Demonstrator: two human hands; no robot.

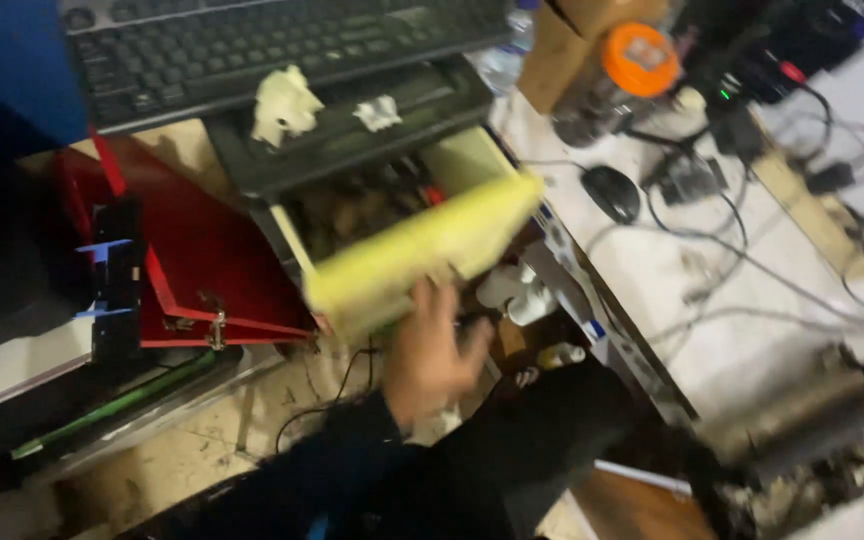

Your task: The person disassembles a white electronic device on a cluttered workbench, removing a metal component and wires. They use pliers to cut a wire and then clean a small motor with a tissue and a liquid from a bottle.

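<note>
The pale yellow drawer stands pulled out from under the table, tilted and blurred, its near front edge just above a hand that reaches up from a dark sleeve; which of the person's two hands it is cannot be told, nor whether the spread fingers are closing on the front or only touching it. Judging from the tilt, the drawer could slip off its runners and spill its cluttered contents onto the floor. Above it a black keyboard sits on a dark tray with crumpled paper scraps, which a jolt could knock loose. To the left an open red case leans close enough to be struck. On the right, loose cables and a mouse lie near the table edge.
</note>
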